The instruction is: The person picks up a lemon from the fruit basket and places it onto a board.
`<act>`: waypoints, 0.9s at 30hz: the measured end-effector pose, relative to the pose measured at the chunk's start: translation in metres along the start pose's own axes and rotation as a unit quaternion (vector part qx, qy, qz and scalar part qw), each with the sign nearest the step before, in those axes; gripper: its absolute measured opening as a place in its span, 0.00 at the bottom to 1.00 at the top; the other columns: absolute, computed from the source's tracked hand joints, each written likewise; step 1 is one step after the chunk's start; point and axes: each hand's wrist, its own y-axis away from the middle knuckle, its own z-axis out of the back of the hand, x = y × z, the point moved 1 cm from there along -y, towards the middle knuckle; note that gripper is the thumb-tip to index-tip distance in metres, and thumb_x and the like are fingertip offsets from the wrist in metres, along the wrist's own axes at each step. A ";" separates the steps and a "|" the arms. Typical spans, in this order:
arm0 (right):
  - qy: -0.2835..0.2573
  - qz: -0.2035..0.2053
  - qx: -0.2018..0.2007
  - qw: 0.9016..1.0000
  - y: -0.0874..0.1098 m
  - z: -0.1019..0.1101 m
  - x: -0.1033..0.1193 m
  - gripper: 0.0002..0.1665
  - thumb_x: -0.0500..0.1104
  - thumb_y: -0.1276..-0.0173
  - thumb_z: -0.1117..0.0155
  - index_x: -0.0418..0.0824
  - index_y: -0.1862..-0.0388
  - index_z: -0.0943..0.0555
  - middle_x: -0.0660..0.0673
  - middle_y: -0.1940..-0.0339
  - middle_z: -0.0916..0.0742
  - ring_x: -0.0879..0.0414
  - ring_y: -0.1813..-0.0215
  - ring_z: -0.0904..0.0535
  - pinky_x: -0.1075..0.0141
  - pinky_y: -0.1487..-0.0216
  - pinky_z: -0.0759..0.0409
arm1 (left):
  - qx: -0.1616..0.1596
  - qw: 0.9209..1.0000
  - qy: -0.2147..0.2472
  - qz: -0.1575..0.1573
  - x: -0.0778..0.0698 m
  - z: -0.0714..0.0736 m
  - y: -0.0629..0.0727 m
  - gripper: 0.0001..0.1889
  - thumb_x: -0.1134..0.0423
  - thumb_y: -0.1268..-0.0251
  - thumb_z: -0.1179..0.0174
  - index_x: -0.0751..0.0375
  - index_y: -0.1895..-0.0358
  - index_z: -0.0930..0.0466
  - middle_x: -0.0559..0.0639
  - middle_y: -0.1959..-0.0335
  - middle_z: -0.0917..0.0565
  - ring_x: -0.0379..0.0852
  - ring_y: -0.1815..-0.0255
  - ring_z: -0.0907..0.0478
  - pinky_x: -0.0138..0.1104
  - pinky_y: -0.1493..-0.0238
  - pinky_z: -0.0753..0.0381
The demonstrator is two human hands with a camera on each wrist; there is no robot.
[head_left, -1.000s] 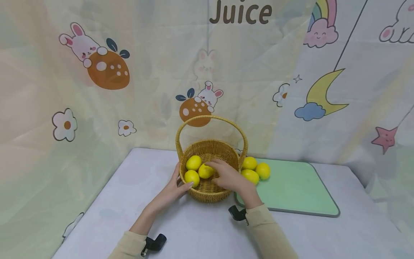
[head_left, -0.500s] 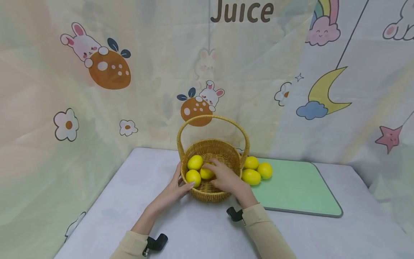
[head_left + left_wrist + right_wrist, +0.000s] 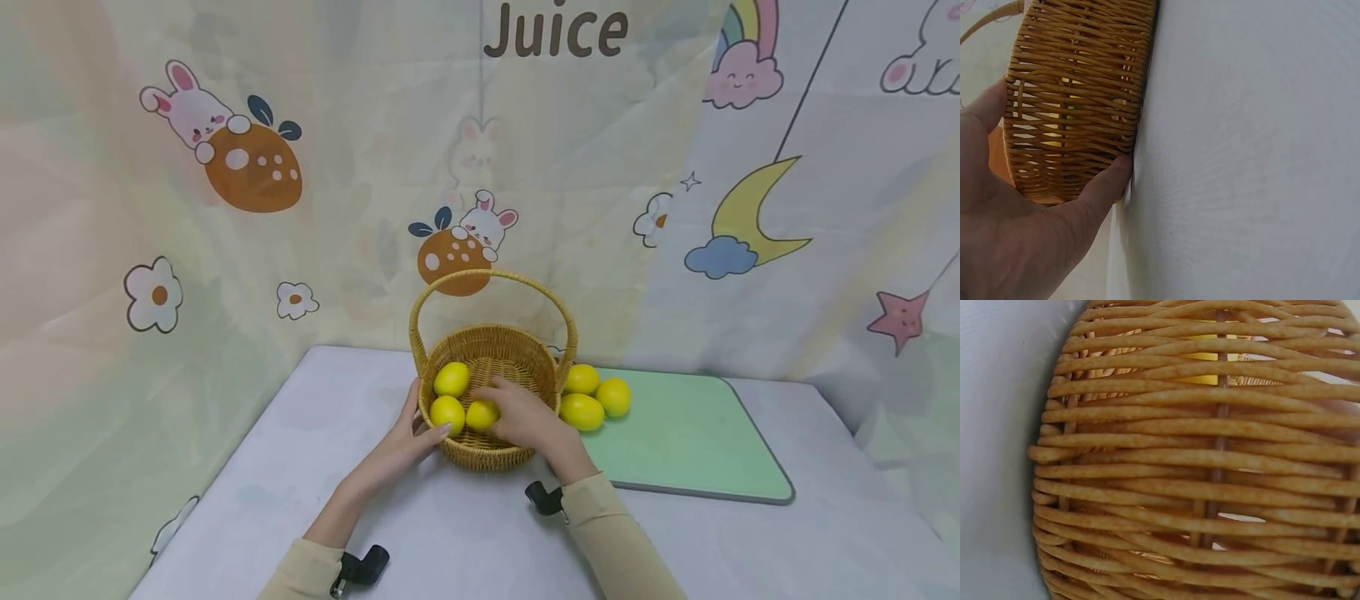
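A wicker basket [image 3: 487,457] with a tall arched handle stands on the table. My left hand [image 3: 405,442] holds its left side, the thumb at the front rim. In the left wrist view that hand [image 3: 1029,237] spans the woven wall from rim to base. My right hand [image 3: 521,417] reaches inside the basket, fingers curled down onto a lemon [image 3: 482,415] that they partly cover. Left of it lie two more lemons, a rear one [image 3: 452,379] and a front one [image 3: 447,414]. The basket's wall [image 3: 1210,469] hides nearly all of the right hand in the right wrist view.
Right of the basket, three lemons [image 3: 582,412] sit on the left end of a green cutting board [image 3: 690,442] with a grey edge. A white cloth [image 3: 300,450] covers the table. Behind it hangs a printed curtain [image 3: 360,167].
The lemon under my right hand has shifted toward the front of the basket, and the right fingers have moved forward with it. My left hand keeps its place on the basket.
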 end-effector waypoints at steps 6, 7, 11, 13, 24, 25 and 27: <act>0.020 -0.003 -0.006 1.000 0.001 0.000 -0.001 0.32 0.43 0.42 0.29 0.52 0.36 0.21 0.44 0.29 0.24 0.43 0.30 0.27 0.44 0.33 0.26 | 0.000 1.000 0.009 0.000 0.001 -0.001 0.000 0.54 0.39 0.34 0.40 0.25 0.24 0.79 0.39 0.19 0.75 0.58 0.17 0.65 0.56 0.22 0.48; 0.019 -0.004 -0.006 1.000 0.001 0.000 -0.001 0.32 0.43 0.42 0.29 0.52 0.36 0.20 0.44 0.30 0.23 0.44 0.32 0.25 0.45 0.34 0.25 | 0.000 1.000 0.007 0.000 0.002 -0.002 0.000 0.54 0.38 0.34 0.40 0.25 0.24 0.79 0.39 0.19 0.75 0.58 0.17 0.64 0.57 0.22 0.48; 0.012 -0.012 0.000 1.000 0.004 0.001 -0.003 0.33 0.42 0.43 0.30 0.53 0.36 0.21 0.44 0.29 0.24 0.44 0.31 0.26 0.44 0.34 0.25 | 0.002 1.000 0.003 -0.007 0.002 -0.004 0.000 0.53 0.39 0.34 0.40 0.26 0.23 0.78 0.40 0.18 0.74 0.59 0.17 0.64 0.57 0.23 0.46; 0.006 -0.016 0.000 1.000 0.007 0.003 -0.003 0.34 0.42 0.43 0.30 0.54 0.35 0.21 0.43 0.27 0.26 0.42 0.28 0.30 0.42 0.32 0.27 | 0.004 1.000 0.003 -0.009 0.002 -0.004 0.000 0.53 0.39 0.34 0.40 0.27 0.23 0.78 0.40 0.18 0.74 0.59 0.17 0.64 0.57 0.23 0.46; -0.023 0.002 -0.052 0.998 0.030 0.032 -0.003 0.33 0.38 0.48 0.31 0.53 0.40 0.18 0.50 0.41 0.19 0.54 0.49 0.23 0.58 0.51 0.22 | -0.002 1.000 0.000 -0.006 0.002 0.000 0.000 0.53 0.38 0.34 0.40 0.25 0.24 0.78 0.39 0.18 0.74 0.57 0.16 0.65 0.54 0.23 0.44; -0.024 0.001 -0.055 0.998 0.031 0.035 -0.003 0.33 0.38 0.48 0.31 0.53 0.40 0.18 0.52 0.43 0.19 0.55 0.52 0.25 0.61 0.53 0.23 | -0.001 1.000 -0.001 -0.007 0.002 0.000 0.000 0.53 0.38 0.34 0.40 0.25 0.24 0.79 0.39 0.19 0.74 0.58 0.16 0.65 0.55 0.23 0.44; -0.027 -0.001 -0.059 0.998 0.035 0.042 -0.003 0.33 0.38 0.48 0.30 0.54 0.40 0.18 0.53 0.44 0.19 0.57 0.53 0.25 0.63 0.54 0.23 | 0.000 1.000 -0.001 -0.007 0.002 0.000 0.000 0.53 0.39 0.34 0.40 0.24 0.24 0.79 0.39 0.19 0.74 0.58 0.16 0.65 0.55 0.23 0.44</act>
